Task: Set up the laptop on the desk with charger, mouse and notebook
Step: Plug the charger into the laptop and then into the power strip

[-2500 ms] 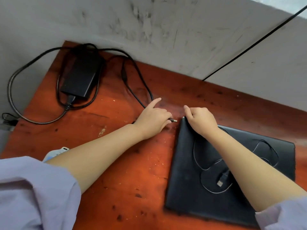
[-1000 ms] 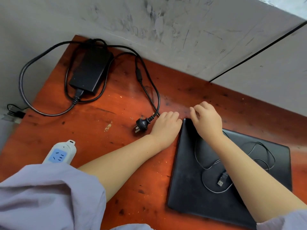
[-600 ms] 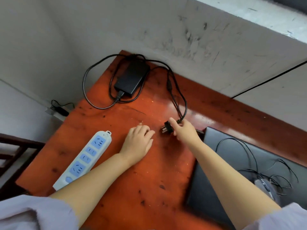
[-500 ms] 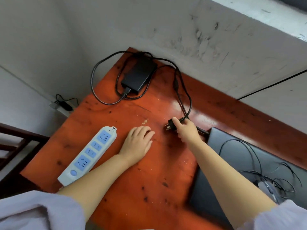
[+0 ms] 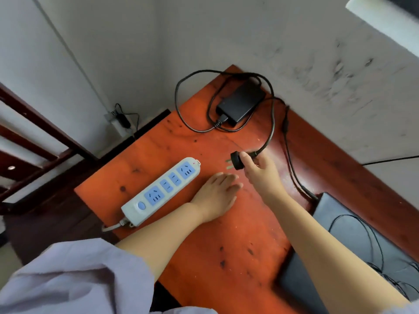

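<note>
My right hand [image 5: 260, 172] grips the charger's black wall plug [image 5: 235, 160], lifted off the desk with its prongs pointing left toward the white and blue power strip [image 5: 162, 191]. My left hand [image 5: 217, 192] lies flat on the red-brown desk [image 5: 226, 234], fingers apart, just right of the strip. The black charger brick [image 5: 241, 104] sits at the far corner with its cable looped around it. A second cable runs down to the closed black laptop [image 5: 353, 241] at the lower right. A thin mouse cord lies coiled on the laptop's lid.
Grey walls close the desk's far and right sides. The desk's left edge drops to a dark floor. A wall socket [image 5: 118, 123] with a small adapter plugged in sits low on the wall at left. Dark wooden rails [image 5: 34, 141] stand further left.
My right hand picked the wall plug off the desk and carried it left toward the power strip. My left hand left the laptop's edge and settled flat beside the strip. The view swung left.
</note>
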The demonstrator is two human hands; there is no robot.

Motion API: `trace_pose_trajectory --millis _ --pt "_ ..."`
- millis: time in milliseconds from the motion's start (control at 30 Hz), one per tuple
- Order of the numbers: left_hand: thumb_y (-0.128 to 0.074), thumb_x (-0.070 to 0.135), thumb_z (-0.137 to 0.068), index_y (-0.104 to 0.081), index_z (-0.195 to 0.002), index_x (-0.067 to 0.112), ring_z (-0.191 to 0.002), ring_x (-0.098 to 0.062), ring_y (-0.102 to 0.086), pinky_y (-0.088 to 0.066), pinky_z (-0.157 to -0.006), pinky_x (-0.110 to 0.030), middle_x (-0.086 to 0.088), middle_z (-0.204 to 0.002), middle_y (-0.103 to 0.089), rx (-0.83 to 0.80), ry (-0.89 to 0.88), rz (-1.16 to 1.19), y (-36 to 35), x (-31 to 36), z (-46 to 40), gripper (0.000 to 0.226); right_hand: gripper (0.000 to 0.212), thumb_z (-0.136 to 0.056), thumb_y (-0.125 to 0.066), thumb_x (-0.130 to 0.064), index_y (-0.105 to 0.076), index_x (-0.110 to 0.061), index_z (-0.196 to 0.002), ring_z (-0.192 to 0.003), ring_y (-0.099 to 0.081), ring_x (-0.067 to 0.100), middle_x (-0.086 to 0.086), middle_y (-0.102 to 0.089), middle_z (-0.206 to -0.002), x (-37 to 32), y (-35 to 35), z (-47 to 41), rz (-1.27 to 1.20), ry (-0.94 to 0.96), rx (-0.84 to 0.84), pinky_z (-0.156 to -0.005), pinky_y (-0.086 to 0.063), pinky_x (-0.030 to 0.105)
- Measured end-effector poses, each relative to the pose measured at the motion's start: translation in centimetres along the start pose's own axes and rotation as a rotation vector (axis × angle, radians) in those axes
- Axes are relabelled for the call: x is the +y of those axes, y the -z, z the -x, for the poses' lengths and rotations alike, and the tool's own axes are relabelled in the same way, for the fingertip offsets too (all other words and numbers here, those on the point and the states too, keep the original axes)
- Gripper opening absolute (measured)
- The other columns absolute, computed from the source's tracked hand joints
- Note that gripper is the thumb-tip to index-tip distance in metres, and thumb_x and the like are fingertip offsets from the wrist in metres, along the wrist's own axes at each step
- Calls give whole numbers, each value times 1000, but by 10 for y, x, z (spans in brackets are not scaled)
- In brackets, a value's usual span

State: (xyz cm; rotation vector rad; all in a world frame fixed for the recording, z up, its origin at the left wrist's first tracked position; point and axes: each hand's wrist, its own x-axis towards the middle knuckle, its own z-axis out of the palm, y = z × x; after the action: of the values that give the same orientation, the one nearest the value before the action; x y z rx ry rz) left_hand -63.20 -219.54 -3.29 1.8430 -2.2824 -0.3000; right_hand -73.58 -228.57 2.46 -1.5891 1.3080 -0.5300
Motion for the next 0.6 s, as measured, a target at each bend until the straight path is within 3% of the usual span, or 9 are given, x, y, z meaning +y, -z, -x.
trace_pose_trajectory --millis 67,167,233,333,467,600 --pt "-63 28 -79 -69 -108 16 -94 -24 -68 -53 -88 -33 -6 -105 -70 111 21 -35 4 -8 21 32 7 -87 -53 -35 -58 -34 -82 -51 -52 -6 -26 -61 -55 -6 -17 1 2 43 -68 -55 -35 16" --pt "-48 30 -83 -70 -104 18 -85 -20 -67 -45 -84 -31 -1 -94 -70 283 131 -61 8 -24 52 33 5 -88 -53 -32 -58 -33 -87 -60 -50 -2 -16 -65 -73 -15 -41 1 17 93 -148 -62 -37 20" --pt "-58 28 -81 -69 -106 17 -84 -21 -65 -40 -80 -30 0 -94 -69 361 215 -83 10 -37 68 29 5 -89 -53 -30 -57 -33 -88 -65 -51 -1 -13 -65 -82 -21 -53 -1 61 137 -203 -65 -38 19" --pt "-74 32 -71 -66 -110 17 -88 -22 -64 -50 -76 -35 -2 -98 -67 355 404 -106 17 -48 78 43 5 -89 -54 -27 -58 -30 -90 -69 -53 -4 -17 -61 -79 -28 -66 -4 134 182 -277 -66 -39 18" --pt "-72 44 -72 -60 -116 12 -94 -27 -62 -50 -80 -40 -7 -108 -64 245 650 -105 24 -52 79 56 6 -90 -54 -27 -57 -32 -89 -70 -54 -6 -19 -60 -80 -30 -72 -9 204 188 -326 -65 -39 16" --pt "-69 50 -74 -59 -117 10 -96 -28 -60 -49 -81 -38 -7 -107 -63 247 703 -66 23 -54 78 59 15 -90 -54 -28 -54 -40 -82 -63 -52 -12 -20 -59 -76 -34 -74 -9 254 191 -356 -57 -38 8"
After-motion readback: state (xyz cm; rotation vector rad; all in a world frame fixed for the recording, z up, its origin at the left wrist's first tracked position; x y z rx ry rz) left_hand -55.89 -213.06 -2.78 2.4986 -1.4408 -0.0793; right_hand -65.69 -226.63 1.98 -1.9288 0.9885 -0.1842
